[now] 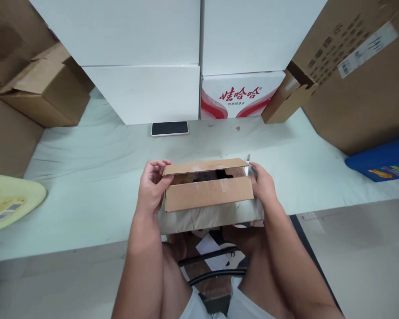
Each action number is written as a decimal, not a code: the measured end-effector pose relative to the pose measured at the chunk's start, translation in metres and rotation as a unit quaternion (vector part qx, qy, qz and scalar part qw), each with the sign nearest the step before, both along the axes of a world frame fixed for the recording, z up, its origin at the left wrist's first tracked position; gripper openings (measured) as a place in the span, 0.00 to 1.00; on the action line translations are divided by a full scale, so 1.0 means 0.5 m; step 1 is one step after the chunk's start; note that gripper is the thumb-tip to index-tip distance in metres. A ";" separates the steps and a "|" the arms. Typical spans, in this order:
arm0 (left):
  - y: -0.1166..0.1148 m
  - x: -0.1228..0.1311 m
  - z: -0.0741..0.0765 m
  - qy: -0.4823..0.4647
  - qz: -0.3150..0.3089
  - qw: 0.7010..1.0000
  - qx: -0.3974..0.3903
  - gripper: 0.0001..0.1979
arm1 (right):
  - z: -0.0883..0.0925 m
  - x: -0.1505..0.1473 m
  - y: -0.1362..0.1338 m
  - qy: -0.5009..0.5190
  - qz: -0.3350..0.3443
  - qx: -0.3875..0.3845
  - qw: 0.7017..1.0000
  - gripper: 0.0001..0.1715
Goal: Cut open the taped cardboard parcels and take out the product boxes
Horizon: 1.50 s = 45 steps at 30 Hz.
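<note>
A small brown cardboard box (pixel 210 193) sits near the front edge of the covered table. Its two top flaps stand partly raised with a gap between them, and something dark shows inside that I cannot make out. My left hand (pixel 153 184) grips the box's left end, thumb at the opening and fingers behind the rear flap. At the right end, my right hand (pixel 262 180) is closed around the side, its fingers mostly hidden behind the cardboard.
A phone (pixel 170 128) lies beyond the box, before stacked white cartons (pixel 159 93). Brown boxes (pixel 58 91) stand at left, with a narrow open carton (pixel 286 102) at right. A yellow container (pixel 13 204) and a blue container (pixel 382 157) flank the table.
</note>
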<state>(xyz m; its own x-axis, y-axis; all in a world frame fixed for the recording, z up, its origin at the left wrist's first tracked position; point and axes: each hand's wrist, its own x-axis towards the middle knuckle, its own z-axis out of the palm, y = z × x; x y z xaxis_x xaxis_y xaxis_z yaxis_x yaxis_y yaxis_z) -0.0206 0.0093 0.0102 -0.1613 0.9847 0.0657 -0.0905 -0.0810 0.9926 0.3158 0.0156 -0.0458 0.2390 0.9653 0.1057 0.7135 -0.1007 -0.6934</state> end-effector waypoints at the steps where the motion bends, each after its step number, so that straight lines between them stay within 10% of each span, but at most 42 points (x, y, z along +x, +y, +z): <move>1: 0.001 0.000 0.000 0.002 0.007 1.000 -0.001 0.24 | 0.009 -0.007 -0.006 0.031 0.001 0.034 0.999 0.22; 7: -0.001 0.000 -0.008 0.058 0.055 0.997 0.011 0.31 | 0.081 -0.069 -0.048 0.270 0.136 0.229 0.925 0.17; 14: -0.028 -0.019 -0.018 0.192 -0.089 0.972 0.104 0.34 | 0.109 -0.072 -0.063 0.183 0.345 0.199 0.899 0.36; 23: -0.023 -0.021 -0.022 0.229 -0.085 0.947 0.209 0.33 | 0.099 -0.081 -0.092 0.147 0.215 0.266 0.928 0.32; 28: -0.013 -0.020 -0.018 0.214 -0.111 0.939 0.247 0.33 | 0.175 -0.050 -0.102 0.019 0.232 0.345 0.909 0.22; 32: -0.010 -0.015 -0.017 0.186 -0.105 0.944 0.252 0.31 | 0.303 -0.058 -0.090 -0.184 0.364 0.193 0.892 0.12; 37: -0.012 -0.013 -0.013 0.170 -0.109 0.951 0.235 0.30 | 0.413 -0.157 -0.062 -0.467 0.341 -0.084 0.811 0.15; 43: -0.022 -0.008 -0.014 0.181 -0.107 0.953 0.219 0.27 | 0.375 -0.247 -0.054 -0.484 0.329 -0.276 0.762 0.12; 45: -0.025 -0.005 -0.015 0.167 -0.110 0.953 0.227 0.25 | 0.345 -0.254 -0.046 -0.388 0.316 -0.332 0.800 0.16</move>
<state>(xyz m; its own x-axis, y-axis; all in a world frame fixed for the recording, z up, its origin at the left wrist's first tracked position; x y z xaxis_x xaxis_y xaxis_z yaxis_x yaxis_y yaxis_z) -0.0232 -0.0030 0.0028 0.1504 0.8504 0.5041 0.1607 -0.5242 0.8363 0.1890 -0.0076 0.1266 -0.2074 0.7730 -0.5996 0.9568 0.2880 0.0403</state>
